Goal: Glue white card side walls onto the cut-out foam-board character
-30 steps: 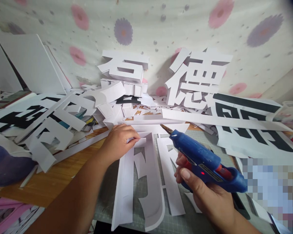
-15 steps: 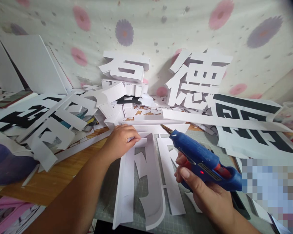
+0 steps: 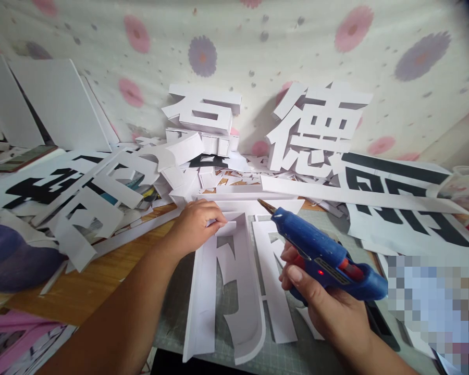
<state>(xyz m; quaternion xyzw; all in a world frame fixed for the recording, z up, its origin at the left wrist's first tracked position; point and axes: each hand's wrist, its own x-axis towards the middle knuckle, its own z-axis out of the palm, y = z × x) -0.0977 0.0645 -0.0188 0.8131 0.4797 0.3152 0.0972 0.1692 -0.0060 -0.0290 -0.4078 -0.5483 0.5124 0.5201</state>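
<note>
A large white foam-board character [image 3: 234, 291] lies flat on a grey-green cutting mat [image 3: 289, 359] in front of me. My left hand [image 3: 197, 225] presses down on its upper left corner, fingers curled over a raised white strip along the edge. My right hand [image 3: 322, 307] grips a blue hot glue gun [image 3: 324, 255] with a red light on its body. The gun's brass nozzle [image 3: 266, 206] points up and left, hovering just above the character's top bar, a short way right of my left fingers.
Two finished white 3D characters [image 3: 316, 127] lean against the flowered cloth wall, one on a heap of offcuts [image 3: 197, 112]. Printed black-and-white template sheets [image 3: 406, 203] lie right and left [image 3: 42, 187]. White boards [image 3: 58, 104] stand far left. A purple object [image 3: 11, 260] sits at the left edge.
Almost nothing has moved. The view has drifted slightly, and both hands and the glue gun keep the same positions over the character.
</note>
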